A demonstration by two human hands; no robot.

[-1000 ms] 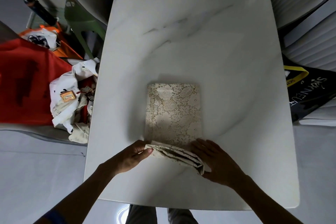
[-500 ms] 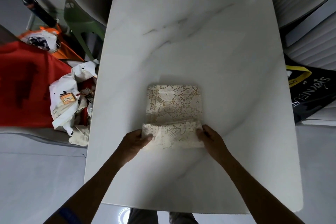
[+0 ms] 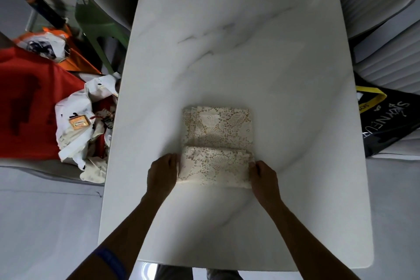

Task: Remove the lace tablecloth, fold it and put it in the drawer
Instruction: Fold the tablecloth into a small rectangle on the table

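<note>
The cream lace tablecloth [image 3: 217, 143] lies folded into a narrow rectangle on the white marble table [image 3: 238, 52]. Its near end is turned up and over onto the rest, forming a thick flap. My left hand [image 3: 162, 171] grips the left end of that flap. My right hand [image 3: 263, 176] grips its right end. Both hands rest on the tabletop beside the cloth. No drawer is in view.
Left of the table sit a red fabric surface [image 3: 29, 107] and a heap of white cloth with a small orange tag [image 3: 78, 121]. A green chair [image 3: 97, 20] stands behind them. A black printed bag [image 3: 386, 120] and white ribbed chairs [image 3: 386, 29] are on the right.
The near end of the cloth has been lifted and folded forward over the rest. Both hands have moved up the table with it and now hold the flap's two ends.
</note>
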